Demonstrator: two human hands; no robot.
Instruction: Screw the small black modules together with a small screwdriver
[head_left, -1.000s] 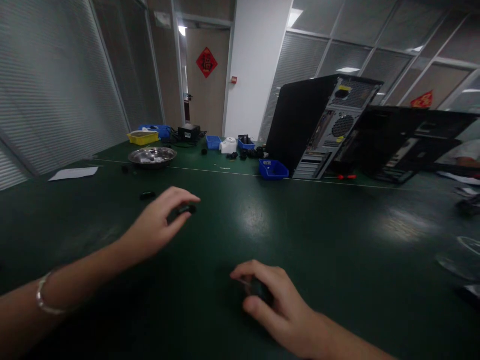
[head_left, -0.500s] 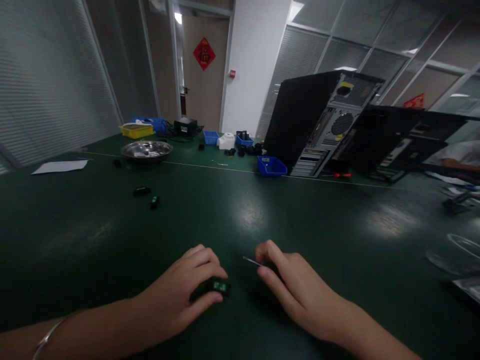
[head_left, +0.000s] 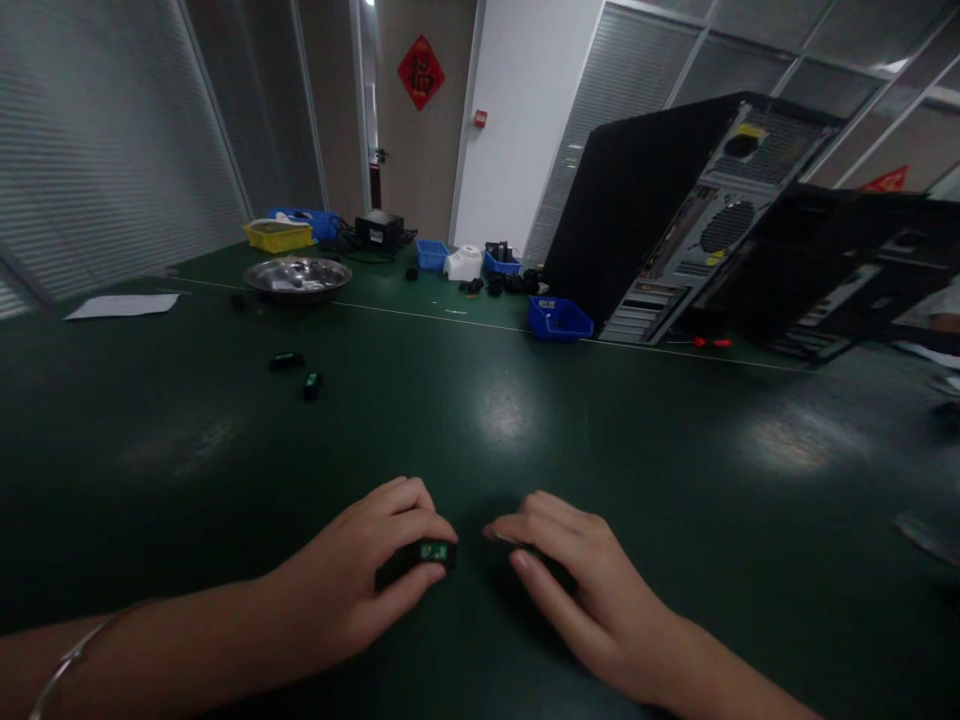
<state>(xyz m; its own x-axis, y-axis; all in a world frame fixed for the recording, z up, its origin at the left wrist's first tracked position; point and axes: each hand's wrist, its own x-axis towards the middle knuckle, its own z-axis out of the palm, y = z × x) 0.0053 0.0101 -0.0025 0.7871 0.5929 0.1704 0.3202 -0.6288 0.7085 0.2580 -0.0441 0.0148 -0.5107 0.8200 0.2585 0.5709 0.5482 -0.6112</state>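
Between the thumb and fingers of my left hand point(head_left: 382, 565) is a small black case with a green circuit board point(head_left: 435, 552) showing on its near side. The case is at the green tabletop. To its right, my right hand point(head_left: 574, 570) is closed around a thin metal tool point(head_left: 507, 539). Only a short length of the tool shows under the index finger, so its exact kind is hidden. A small gap separates the tool from the case. Farther left on the table lie a similar black piece point(head_left: 286, 361) and another with a green face point(head_left: 313, 385).
At the back left are a metal bowl point(head_left: 298, 282) of small parts, white paper point(head_left: 122, 306) and a yellow tray point(head_left: 278, 236). A blue bin point(head_left: 559, 319) stands beside a black computer tower point(head_left: 637, 200). A red-handled tool point(head_left: 712, 343) lies by the tower; part of a person shows far right.
The view has tilted down and shifted slightly. My right index finger has stretched forward along the metal tool, covering more of it. The case in my left hand has turned slightly, staying gripped.
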